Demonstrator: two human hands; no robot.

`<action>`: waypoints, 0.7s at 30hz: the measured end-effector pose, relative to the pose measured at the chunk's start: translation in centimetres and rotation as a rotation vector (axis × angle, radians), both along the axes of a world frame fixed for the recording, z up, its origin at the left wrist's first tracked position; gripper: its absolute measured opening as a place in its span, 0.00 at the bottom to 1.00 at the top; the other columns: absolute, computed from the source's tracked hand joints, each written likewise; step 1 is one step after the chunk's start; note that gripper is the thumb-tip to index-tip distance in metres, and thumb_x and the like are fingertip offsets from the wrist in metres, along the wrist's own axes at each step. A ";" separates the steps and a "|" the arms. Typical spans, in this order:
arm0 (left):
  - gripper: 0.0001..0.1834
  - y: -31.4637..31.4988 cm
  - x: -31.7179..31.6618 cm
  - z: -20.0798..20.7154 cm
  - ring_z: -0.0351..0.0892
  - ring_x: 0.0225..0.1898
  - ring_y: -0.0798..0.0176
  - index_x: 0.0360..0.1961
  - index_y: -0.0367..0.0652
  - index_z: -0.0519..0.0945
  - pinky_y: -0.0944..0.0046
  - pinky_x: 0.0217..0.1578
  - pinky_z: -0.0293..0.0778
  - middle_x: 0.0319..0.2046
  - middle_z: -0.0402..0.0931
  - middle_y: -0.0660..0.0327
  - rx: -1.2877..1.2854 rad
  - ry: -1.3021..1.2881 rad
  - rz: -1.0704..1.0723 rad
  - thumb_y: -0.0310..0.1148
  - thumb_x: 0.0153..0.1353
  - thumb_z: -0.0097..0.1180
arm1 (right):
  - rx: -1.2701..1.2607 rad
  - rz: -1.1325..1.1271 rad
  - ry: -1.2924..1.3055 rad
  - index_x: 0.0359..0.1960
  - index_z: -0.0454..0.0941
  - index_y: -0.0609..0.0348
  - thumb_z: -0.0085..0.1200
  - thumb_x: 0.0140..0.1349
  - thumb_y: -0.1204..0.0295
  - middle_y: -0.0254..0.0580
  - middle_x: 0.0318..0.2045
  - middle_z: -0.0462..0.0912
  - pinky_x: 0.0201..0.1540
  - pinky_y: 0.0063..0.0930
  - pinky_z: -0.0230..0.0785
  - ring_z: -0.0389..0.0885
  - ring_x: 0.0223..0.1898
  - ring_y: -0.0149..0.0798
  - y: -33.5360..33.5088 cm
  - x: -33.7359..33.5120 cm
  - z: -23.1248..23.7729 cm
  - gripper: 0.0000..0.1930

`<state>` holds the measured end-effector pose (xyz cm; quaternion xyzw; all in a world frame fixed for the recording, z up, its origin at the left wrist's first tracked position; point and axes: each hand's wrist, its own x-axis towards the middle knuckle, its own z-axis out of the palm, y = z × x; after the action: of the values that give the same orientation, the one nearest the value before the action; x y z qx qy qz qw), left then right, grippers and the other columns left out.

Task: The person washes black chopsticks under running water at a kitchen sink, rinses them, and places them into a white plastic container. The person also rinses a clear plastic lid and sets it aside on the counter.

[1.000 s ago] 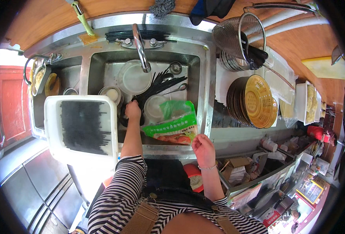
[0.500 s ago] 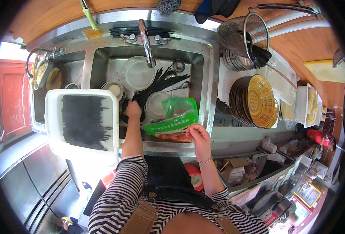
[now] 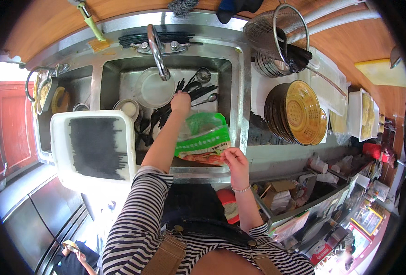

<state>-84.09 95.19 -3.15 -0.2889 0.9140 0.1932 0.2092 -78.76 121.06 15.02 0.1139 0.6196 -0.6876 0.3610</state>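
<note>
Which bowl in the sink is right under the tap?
The big clear bowl sits right under the tap. The smaller metal bowl with something white inside sits further left, beside the white tray.

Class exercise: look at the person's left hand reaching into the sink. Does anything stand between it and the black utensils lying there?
Nothing visible does. The left hand is right at the pile of black utensils in the sink; the green bag, in the right hand, lies nearer the person.

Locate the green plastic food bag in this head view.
The green plastic food bag rests on the steel sink's front right edge, pinched by the right hand, beside the left forearm.
</note>
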 end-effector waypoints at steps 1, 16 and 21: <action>0.10 0.5 -0.5 -0.9 0.67 0.52 0.47 0.37 0.37 0.75 0.55 0.45 0.72 0.49 0.66 0.46 0.001 0.018 0.016 0.27 0.53 0.47 | -0.007 -0.005 -0.003 0.34 0.72 0.61 0.46 0.62 0.75 0.36 0.31 0.78 0.41 0.21 0.68 0.74 0.33 0.27 0.0 0.0 0.1 0.04; 0.24 -0.8 -3.0 -8.1 0.77 0.40 0.48 0.46 0.39 0.69 0.55 0.41 0.74 0.36 0.77 0.49 -0.064 0.052 0.295 0.31 0.45 0.59 | 0.006 -0.164 -0.111 0.34 0.73 0.62 0.48 0.61 0.74 0.37 0.31 0.78 0.40 0.21 0.68 0.76 0.34 0.28 1.5 0.4 -0.5 0.04; 0.15 -1.0 -2.7 -7.0 0.79 0.39 0.49 0.36 0.42 0.79 0.55 0.40 0.75 0.35 0.78 0.51 0.014 -0.011 0.253 0.34 0.44 0.57 | -0.014 -0.177 -0.091 0.34 0.72 0.62 0.47 0.61 0.74 0.38 0.31 0.78 0.39 0.21 0.67 0.75 0.34 0.28 1.4 -0.2 -0.6 0.04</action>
<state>-86.83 94.17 -10.17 -0.4015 0.8677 0.2228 0.1901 -79.00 122.42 14.39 0.1966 0.5853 -0.7152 0.3274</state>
